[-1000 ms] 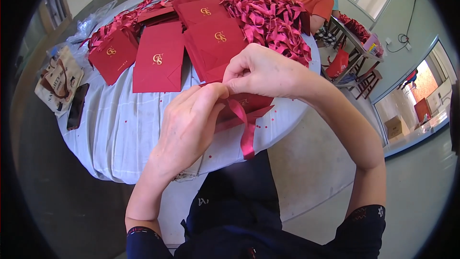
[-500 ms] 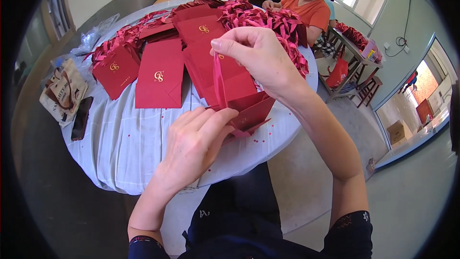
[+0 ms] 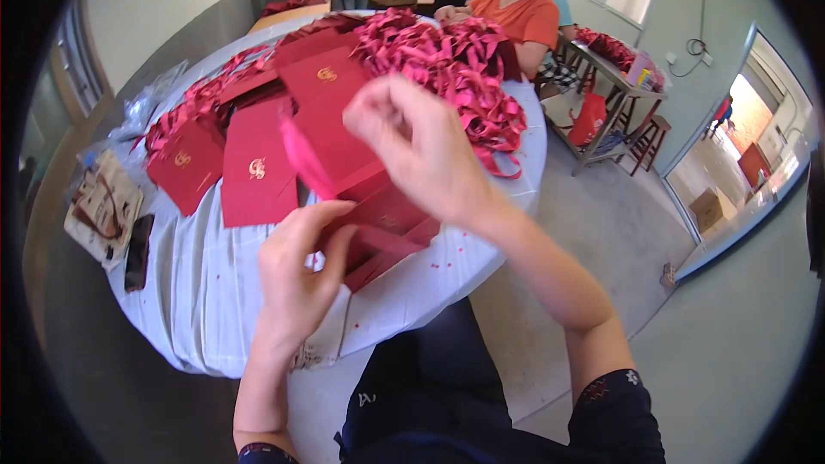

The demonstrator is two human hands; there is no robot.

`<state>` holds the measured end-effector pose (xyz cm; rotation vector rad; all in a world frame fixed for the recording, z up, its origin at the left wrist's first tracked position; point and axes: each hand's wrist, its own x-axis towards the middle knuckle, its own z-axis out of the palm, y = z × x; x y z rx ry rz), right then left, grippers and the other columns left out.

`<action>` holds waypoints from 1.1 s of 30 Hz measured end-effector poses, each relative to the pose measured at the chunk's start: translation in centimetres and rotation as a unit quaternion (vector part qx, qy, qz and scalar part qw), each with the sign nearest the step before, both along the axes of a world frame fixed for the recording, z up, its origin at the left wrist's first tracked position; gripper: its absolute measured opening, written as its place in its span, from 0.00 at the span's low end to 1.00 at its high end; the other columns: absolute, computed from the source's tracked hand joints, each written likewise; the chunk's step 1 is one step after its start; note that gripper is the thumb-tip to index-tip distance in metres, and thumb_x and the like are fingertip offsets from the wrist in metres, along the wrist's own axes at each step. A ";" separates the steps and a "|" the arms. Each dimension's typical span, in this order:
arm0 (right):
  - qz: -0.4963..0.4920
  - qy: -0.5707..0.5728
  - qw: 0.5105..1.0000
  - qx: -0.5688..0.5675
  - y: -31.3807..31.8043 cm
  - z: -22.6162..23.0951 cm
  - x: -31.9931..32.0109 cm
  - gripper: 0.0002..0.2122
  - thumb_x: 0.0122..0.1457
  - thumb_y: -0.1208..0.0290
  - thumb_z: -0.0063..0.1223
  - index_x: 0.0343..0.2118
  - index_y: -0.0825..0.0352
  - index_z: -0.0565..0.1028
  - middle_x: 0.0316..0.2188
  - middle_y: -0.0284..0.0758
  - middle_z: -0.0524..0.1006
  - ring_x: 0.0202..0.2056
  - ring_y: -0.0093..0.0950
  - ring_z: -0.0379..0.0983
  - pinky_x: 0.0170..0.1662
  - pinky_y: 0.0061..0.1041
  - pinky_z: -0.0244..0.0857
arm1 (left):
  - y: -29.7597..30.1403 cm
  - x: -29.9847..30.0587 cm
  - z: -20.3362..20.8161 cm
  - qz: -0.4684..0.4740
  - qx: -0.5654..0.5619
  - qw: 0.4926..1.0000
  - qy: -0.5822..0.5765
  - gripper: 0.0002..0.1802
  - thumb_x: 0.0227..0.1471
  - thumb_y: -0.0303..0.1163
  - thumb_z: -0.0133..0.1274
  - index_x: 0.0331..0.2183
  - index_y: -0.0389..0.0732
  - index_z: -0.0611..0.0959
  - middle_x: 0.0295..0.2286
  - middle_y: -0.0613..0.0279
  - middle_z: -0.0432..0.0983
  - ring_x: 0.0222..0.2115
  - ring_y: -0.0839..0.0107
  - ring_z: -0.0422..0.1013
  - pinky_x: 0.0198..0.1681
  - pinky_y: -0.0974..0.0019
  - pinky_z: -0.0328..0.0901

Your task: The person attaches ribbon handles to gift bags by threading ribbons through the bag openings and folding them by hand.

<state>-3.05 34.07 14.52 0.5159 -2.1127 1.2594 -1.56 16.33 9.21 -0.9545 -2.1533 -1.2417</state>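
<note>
My left hand (image 3: 301, 262) is closed on the near left edge of a red paper gift bag (image 3: 391, 216), thumb and fingers at its rim. From that rim a pink-red ribbon (image 3: 305, 159) stands up, its upper end loose and blurred. Over the bag hovers my right hand (image 3: 421, 142), fingers curled and smeared by motion, apart from the ribbon; whether it holds anything cannot be made out. Another ribbon strip (image 3: 387, 241) crosses the bag's near side. Flat red bags with gold marks (image 3: 258, 167) lie just beyond my left hand.
Ribboned red bags (image 3: 464, 69) heap across the far side of the round, white-covered table (image 3: 202, 318). A phone (image 3: 139, 253) and a cloth tote (image 3: 103, 206) lie at its left edge. A person in orange (image 3: 516, 17) sits across at the far right. A side table (image 3: 601, 86) stands beyond.
My right hand has come off the ribbon and moved down. The ribbon now leans left, loose at its top. My left hand has shifted left and lower, its fingers at the bag's rim.
</note>
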 end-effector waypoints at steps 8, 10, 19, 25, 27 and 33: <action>-0.060 0.115 0.981 0.143 0.0 -8.0 4.5 0.09 0.50 0.69 0.62 0.24 0.67 0.74 0.27 0.37 0.71 0.27 0.35 0.69 0.29 0.31 0.63 | -0.8 -1.9 0.0 -0.021 0.059 0.991 -0.119 0.08 0.47 0.18 0.55 0.34 0.33 0.80 0.27 0.65 0.78 0.28 0.81 0.71 0.34 0.76 0.65; 0.010 0.096 0.992 0.080 0.3 -7.7 5.0 0.07 0.55 0.71 0.57 0.27 0.68 0.72 0.27 0.35 0.71 0.27 0.28 0.69 0.30 0.27 0.63 | -0.6 -2.3 0.2 -0.018 0.045 0.992 -0.116 0.08 0.47 0.17 0.55 0.34 0.34 0.80 0.27 0.64 0.78 0.28 0.80 0.71 0.33 0.75 0.65; 0.216 -0.277 0.931 -0.103 3.1 -9.6 8.3 0.07 0.63 0.75 0.46 0.41 0.71 0.66 0.27 0.31 0.73 0.30 0.16 0.68 0.36 0.20 0.65 | 0.5 -2.1 1.3 0.062 -0.058 0.994 0.062 0.10 0.42 0.14 0.55 0.31 0.35 0.79 0.25 0.59 0.73 0.29 0.67 0.69 0.33 0.67 0.63; 0.147 -0.227 0.963 0.006 5.6 -11.1 10.2 0.06 0.60 0.74 0.52 0.35 0.72 0.75 0.28 0.32 0.75 0.33 0.21 0.72 0.39 0.21 0.65 | 2.0 -1.7 2.4 0.134 -0.159 0.957 0.200 0.09 0.39 0.21 0.59 0.28 0.37 0.78 0.29 0.59 0.69 0.36 0.59 0.64 0.40 0.59 0.59; 0.139 -0.208 0.968 0.001 5.6 -11.2 10.7 0.06 0.59 0.75 0.52 0.35 0.72 0.75 0.28 0.34 0.75 0.33 0.22 0.72 0.39 0.22 0.65 | 2.0 -1.1 2.9 0.167 -0.182 0.942 0.226 0.09 0.39 0.23 0.60 0.28 0.37 0.78 0.30 0.60 0.68 0.36 0.59 0.64 0.40 0.58 0.58; 0.108 -0.289 0.948 -0.074 4.7 -11.1 11.9 0.05 0.59 0.76 0.52 0.34 0.72 0.74 0.27 0.34 0.75 0.32 0.22 0.72 0.38 0.21 0.65 | 4.0 -2.0 2.6 0.110 -0.232 0.934 0.250 0.11 0.38 0.27 0.61 0.29 0.38 0.78 0.29 0.62 0.67 0.34 0.61 0.64 0.38 0.60 0.58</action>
